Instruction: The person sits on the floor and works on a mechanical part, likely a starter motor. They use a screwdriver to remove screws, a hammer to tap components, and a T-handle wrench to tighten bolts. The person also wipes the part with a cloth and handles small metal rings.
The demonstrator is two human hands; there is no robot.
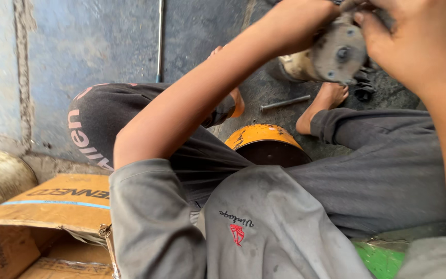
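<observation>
both hands, left hand (pixel 305 23) and right hand (pixel 409 41), grip a round metal part (pixel 336 54) above an orange drum (pixel 261 137).

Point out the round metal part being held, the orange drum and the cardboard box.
Round metal part (pixel 339 54), head view, on its flat grey face.
Orange drum (pixel 261 135), head view, on its orange rim.
Cardboard box (pixel 63 204), head view, on its top flap.

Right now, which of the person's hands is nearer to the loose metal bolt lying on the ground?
Left. The left hand grips the round metal part almost directly above the bolt; the right hand holds that part's other side, farther off.
</observation>
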